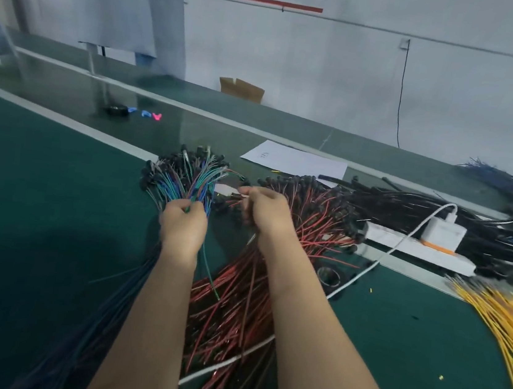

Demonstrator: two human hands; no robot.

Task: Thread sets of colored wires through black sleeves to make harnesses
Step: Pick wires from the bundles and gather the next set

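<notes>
— Your left grip (183, 224) was curled tight round the blue and green wires (182, 182). Their black-capped ends fanned out above your knuckles, over the green tabletop (38, 200).

— And your right grip (263, 209) was closed in a pinch on what looked like one red wire (233, 202), held just beside that fan. It was blurred there, so I could not swear to it.

— The red wires (236, 295) lay in a tangled heap under your right forearm. If you had pulled that one up fast, I judged it could have dragged its neighbours along and knotted them.

— The black sleeves (408, 209) sat well apart on your right, behind the power strip (416, 249) and its white cable (376, 264). A reach across risked snagging that cable.

— And had your left grip slackened, the fan could have spilled into the red heap and mixed the sets.
</notes>
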